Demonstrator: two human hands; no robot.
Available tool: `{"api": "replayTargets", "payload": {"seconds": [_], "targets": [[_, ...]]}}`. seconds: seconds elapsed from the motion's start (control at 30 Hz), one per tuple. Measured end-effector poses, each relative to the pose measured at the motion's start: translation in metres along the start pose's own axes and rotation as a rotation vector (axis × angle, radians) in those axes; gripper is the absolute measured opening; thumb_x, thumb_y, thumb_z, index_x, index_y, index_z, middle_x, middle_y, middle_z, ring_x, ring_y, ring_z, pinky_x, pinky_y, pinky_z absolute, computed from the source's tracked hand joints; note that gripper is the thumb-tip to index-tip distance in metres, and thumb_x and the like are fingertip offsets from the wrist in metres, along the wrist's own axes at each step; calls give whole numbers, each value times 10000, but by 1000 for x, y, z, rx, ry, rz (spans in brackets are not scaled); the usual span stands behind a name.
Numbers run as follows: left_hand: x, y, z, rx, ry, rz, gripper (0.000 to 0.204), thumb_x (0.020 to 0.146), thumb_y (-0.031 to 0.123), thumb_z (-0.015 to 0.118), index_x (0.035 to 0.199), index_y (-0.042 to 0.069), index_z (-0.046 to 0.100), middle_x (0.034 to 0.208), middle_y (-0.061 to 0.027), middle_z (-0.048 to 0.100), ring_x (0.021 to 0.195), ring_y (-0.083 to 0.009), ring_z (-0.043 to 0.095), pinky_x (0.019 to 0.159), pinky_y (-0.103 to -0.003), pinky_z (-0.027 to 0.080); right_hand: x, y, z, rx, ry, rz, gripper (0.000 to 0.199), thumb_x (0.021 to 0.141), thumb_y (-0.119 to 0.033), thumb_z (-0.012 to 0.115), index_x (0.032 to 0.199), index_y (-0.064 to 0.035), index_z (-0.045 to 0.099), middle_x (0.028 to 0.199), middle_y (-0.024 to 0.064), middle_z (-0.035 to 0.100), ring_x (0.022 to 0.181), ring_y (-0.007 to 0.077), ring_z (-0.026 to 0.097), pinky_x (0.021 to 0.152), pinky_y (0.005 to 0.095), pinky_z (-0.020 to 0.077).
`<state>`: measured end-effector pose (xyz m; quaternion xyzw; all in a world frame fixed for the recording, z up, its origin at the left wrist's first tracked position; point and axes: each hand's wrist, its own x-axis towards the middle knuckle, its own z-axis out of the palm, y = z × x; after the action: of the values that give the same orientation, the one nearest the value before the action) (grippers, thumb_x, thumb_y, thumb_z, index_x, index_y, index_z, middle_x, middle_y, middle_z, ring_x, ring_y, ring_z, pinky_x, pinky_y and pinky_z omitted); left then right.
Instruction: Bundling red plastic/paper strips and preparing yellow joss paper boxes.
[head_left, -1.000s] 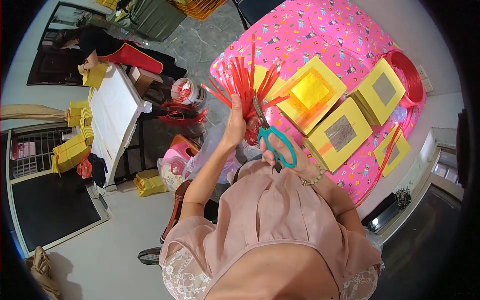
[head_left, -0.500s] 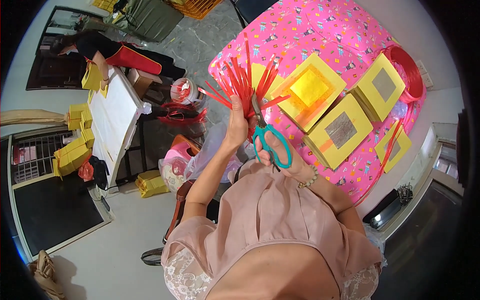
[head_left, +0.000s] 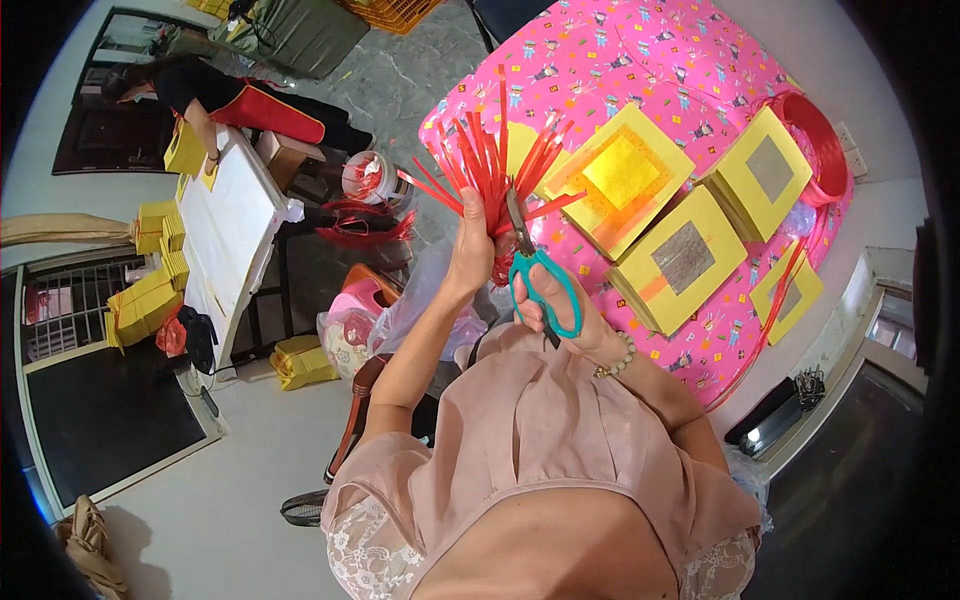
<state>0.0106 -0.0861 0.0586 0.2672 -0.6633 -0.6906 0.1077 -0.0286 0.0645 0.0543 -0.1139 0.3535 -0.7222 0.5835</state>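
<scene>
My left hand is raised and grips a fanned bundle of red plastic strips near its lower end. My right hand holds teal-handled scissors, fingers through the loops, with the blades pointing up into the base of the bundle. Both hands are over the near edge of a table covered with a pink patterned cloth. Stacks of yellow paper squares with gold and silver centres lie on the cloth to the right of the hands.
A coil of red strapping sits at the table's far right. Another person bends over a white table with yellow paper stacks at left. Bags and a bucket with red scraps stand on the floor.
The bundle and scissors stay in my hands; the scissors have shifted slightly up toward the base of the strips. The person at left has moved a little.
</scene>
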Motion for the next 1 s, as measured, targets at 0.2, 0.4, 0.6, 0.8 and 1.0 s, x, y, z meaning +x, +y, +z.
{"api": "replayTargets", "payload": {"seconds": [0.2,0.4,0.6,0.8,1.0], "targets": [[6,-7,-4,-183,-26,-37,768,863,701,137,847,56,552,504,35,363,422,-78,278,402,-237,185,3,-3,9,-82,72,-79,371,912,-401,521,768,-59,513,582,-24,445,507,53,425,509,203,365],[20,-11,-21,-338,-149,-96,818,822,751,151,840,24,526,494,31,344,380,-72,233,373,-237,161,9,-9,7,-71,74,-218,393,912,-414,511,789,-41,518,591,-10,458,511,61,431,545,222,381],[39,-4,-31,-474,-303,-30,875,727,848,181,831,45,513,495,60,327,395,-49,253,383,-219,179,12,-11,5,-107,34,-228,494,879,-526,491,850,-34,514,604,3,468,572,88,463,586,227,386],[66,2,-39,-478,-360,113,799,688,769,509,1005,36,502,576,74,354,422,-9,260,385,-192,163,7,-21,-6,-19,188,-348,508,917,-530,390,858,-38,501,622,2,470,580,82,463,622,226,404],[76,19,-40,-221,-99,68,201,792,135,666,900,63,513,582,57,430,426,-27,345,389,-193,227,-14,-32,-69,-514,685,-225,364,873,-404,569,817,-50,510,597,4,462,542,100,475,532,278,404]]}}
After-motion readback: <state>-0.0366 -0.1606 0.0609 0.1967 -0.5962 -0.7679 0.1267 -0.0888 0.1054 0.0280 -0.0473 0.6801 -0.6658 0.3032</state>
